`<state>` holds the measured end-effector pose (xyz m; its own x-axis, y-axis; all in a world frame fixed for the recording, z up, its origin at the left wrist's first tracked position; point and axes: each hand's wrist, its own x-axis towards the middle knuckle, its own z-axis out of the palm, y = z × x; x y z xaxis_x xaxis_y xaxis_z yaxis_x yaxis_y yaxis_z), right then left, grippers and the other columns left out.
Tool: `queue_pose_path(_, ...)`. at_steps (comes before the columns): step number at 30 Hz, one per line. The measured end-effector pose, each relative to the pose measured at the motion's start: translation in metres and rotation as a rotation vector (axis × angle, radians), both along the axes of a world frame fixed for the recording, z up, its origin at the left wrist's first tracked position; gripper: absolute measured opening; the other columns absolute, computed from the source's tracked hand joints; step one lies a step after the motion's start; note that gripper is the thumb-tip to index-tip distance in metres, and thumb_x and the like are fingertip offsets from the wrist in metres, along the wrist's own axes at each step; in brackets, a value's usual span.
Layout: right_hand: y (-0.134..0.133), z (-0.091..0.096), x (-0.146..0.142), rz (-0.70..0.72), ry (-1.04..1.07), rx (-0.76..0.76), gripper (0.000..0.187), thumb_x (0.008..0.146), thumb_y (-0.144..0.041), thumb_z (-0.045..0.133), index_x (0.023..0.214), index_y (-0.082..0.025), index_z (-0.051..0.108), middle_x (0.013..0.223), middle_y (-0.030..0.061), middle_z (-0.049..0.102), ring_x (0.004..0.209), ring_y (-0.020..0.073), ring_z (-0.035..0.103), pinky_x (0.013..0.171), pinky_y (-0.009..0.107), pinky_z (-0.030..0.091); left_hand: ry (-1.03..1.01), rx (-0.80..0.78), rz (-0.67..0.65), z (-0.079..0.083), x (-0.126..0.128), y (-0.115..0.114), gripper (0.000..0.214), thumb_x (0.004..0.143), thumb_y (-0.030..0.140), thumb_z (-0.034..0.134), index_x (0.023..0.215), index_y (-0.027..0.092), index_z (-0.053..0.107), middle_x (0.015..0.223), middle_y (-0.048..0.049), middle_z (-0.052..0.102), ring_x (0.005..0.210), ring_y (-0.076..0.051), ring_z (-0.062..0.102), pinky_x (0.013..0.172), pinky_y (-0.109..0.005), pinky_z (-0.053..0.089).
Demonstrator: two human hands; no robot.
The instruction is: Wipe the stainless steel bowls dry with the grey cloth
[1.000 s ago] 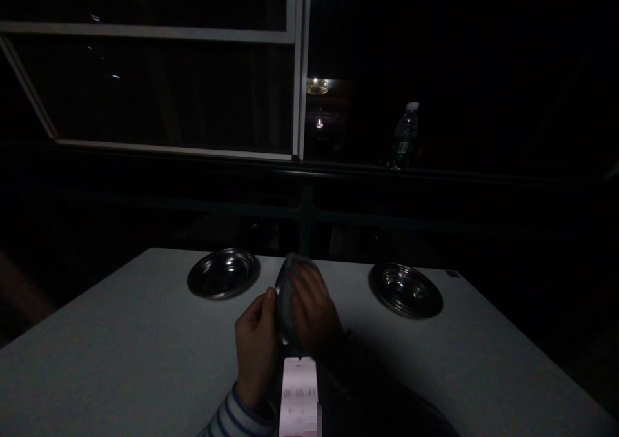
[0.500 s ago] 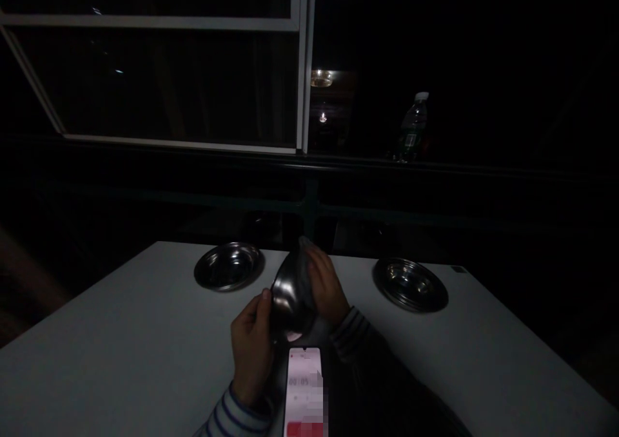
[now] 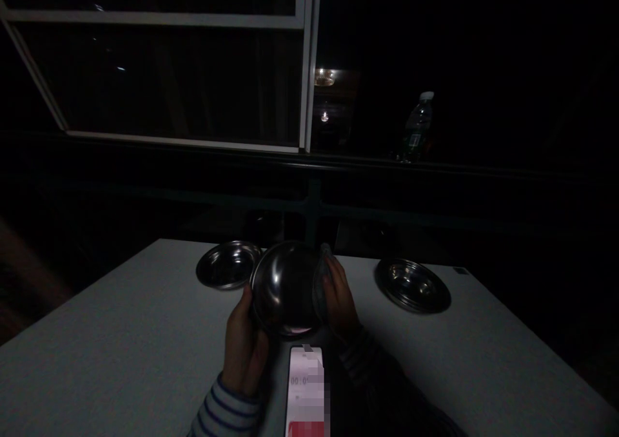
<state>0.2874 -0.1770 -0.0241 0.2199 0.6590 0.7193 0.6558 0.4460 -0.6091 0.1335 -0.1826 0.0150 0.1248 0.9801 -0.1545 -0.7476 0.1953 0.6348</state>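
Observation:
I hold a steel dish [image 3: 284, 287] tilted up above the grey table [image 3: 120, 334], its hollow facing me. My left hand [image 3: 242, 347] grips its lower left rim. My right hand [image 3: 338, 295] presses a grey cloth [image 3: 321, 276] against the dish's right edge. A lit phone [image 3: 306, 392] showing a timer lies just below the dish, between my striped sleeves.
Two more steel dishes rest on the table, one at the back left [image 3: 227, 265], one at the back right [image 3: 412, 285]. A plastic bottle [image 3: 418, 126] stands on the dark ledge beyond. A window frame [image 3: 304, 63] rises behind. The room is very dark.
The dish has turned from edge-on to facing me. My left hand shifted to its lower left rim, and my right hand with the cloth slid to its right edge.

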Motion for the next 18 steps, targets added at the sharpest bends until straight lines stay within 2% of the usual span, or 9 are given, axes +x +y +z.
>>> queue_pose_path(3,-0.006,0.016,-0.013,-0.014,-0.279,0.003,0.042,0.086,-0.021,0.03,0.127,-0.012,0.035,0.133,0.0122,0.035,0.125,0.0205,0.026,0.101,0.044,0.029,-0.003,-0.007,0.013,-0.002,0.002,0.002,0.022,0.075,0.026,0.053,0.092,0.014,0.063,0.089,-0.0051,0.067,0.087,-0.018,0.06,0.073,-0.026,0.048)
queue_pose_path(7,-0.013,0.028,-0.028,0.171,-0.729,0.065,0.043,0.084,-0.025,0.037,0.126,-0.017,0.038,0.133,0.0086,0.037,0.125,0.0237,0.024,0.098,0.047,0.031,0.007,-0.036,0.051,-0.002,0.001,0.004,0.022,0.074,0.025,0.054,0.09,0.011,0.062,0.083,-0.0056,0.067,0.082,-0.016,0.061,0.072,-0.026,0.049)
queue_pose_path(9,-0.01,0.027,-0.024,0.188,-0.738,0.056,0.042,0.085,-0.027,0.036,0.125,-0.017,0.04,0.133,0.0089,0.037,0.125,0.0234,0.025,0.097,0.045,0.032,0.021,-0.036,0.05,-0.001,0.001,0.004,0.022,0.075,0.025,0.053,0.089,0.011,0.062,0.08,-0.0054,0.067,0.081,-0.016,0.061,0.072,-0.026,0.049)
queue_pose_path(12,-0.007,0.019,-0.018,0.037,-0.549,-0.042,0.043,0.087,-0.023,0.028,0.127,-0.008,0.036,0.134,0.0156,0.033,0.126,0.0228,0.024,0.098,0.044,0.033,0.049,-0.026,0.099,0.001,0.004,0.005,0.02,0.075,0.023,0.053,0.088,0.012,0.062,0.076,-0.0044,0.067,0.082,-0.016,0.061,0.074,-0.026,0.048)
queue_pose_path(14,-0.011,0.015,-0.022,0.052,-0.586,-0.013,0.045,0.087,-0.022,0.027,0.127,-0.003,0.035,0.135,0.0183,0.031,0.127,0.0252,0.019,0.099,0.045,0.031,0.07,-0.017,0.1,0.001,0.006,0.005,0.019,0.074,0.023,0.054,0.086,0.011,0.062,0.076,-0.0043,0.066,0.079,-0.015,0.061,0.073,-0.026,0.047)
queue_pose_path(16,-0.016,0.014,-0.027,0.124,-0.697,0.049,0.044,0.085,-0.023,0.033,0.126,-0.008,0.039,0.134,0.0138,0.033,0.127,0.0265,0.02,0.098,0.046,0.03,0.074,-0.01,0.059,0.001,0.009,0.004,0.019,0.072,0.025,0.056,0.082,0.011,0.062,0.075,-0.0038,0.066,0.073,-0.014,0.061,0.07,-0.025,0.047)
queue_pose_path(18,-0.013,0.017,-0.026,0.162,-0.713,0.081,0.041,0.084,-0.024,0.036,0.123,-0.015,0.043,0.131,0.0091,0.039,0.125,0.0241,0.026,0.098,0.045,0.031,0.085,-0.003,0.036,0.0,0.012,0.002,0.019,0.07,0.028,0.058,0.079,0.011,0.062,0.072,-0.0027,0.065,0.066,-0.012,0.059,0.065,-0.024,0.047)
